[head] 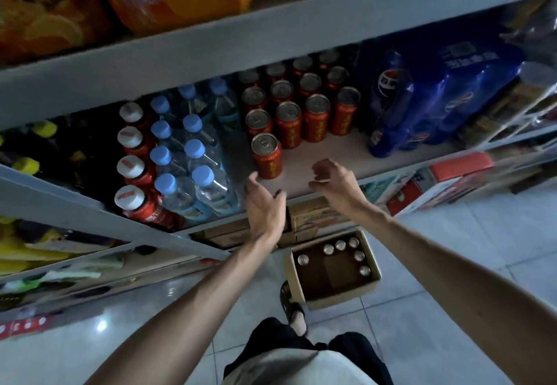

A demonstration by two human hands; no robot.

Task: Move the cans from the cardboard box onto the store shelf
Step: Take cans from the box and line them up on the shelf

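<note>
Left hand [265, 207] splayed, empty | right hand [334, 182] loosely curled, empty | red cylindrical metal cans [316, 118] on smooth shelf [334, 151] | brown cardboard box [294, 277] below

The person wears a pale shirt [289, 366], black shorts or trousers [271, 338], and a dark strapped sandal [287, 295].

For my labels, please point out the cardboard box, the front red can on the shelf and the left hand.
cardboard box [294, 276]: head view, its left wall.
front red can [267, 160]: head view, its red side.
left hand [265, 205]: head view, middle of the hand.
</note>
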